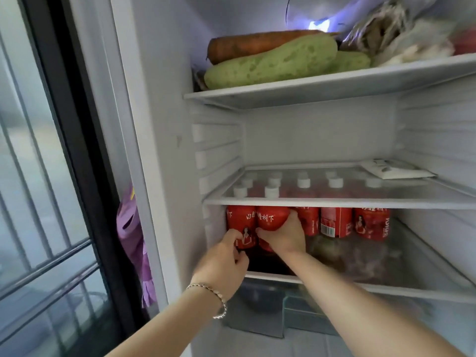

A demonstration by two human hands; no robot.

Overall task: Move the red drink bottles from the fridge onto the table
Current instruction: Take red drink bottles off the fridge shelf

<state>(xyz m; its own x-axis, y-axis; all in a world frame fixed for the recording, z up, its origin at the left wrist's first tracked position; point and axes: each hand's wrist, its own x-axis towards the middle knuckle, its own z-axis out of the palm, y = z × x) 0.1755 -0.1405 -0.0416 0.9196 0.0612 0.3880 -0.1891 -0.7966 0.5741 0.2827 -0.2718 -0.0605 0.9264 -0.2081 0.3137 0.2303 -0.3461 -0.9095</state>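
Red drink bottles [334, 222], red labels with white lettering and white caps, stand in a row on the lower fridge shelf [386, 287]. Left hand [224, 261] has its fingers curled round the leftmost bottle [240, 219], low down. Right hand [283, 238] fingers are clamped on the second bottle [273, 217], touching the first. The glass shelf [334, 202] sits close over the caps, with a flat packet [396, 170] on it. A green squash [270, 63] and a carrot [252, 43] lie on the top shelf.

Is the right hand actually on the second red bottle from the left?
Touching. The head view shows the right hand with thumb and fingers wrapped round the second red bottle, with no gap.
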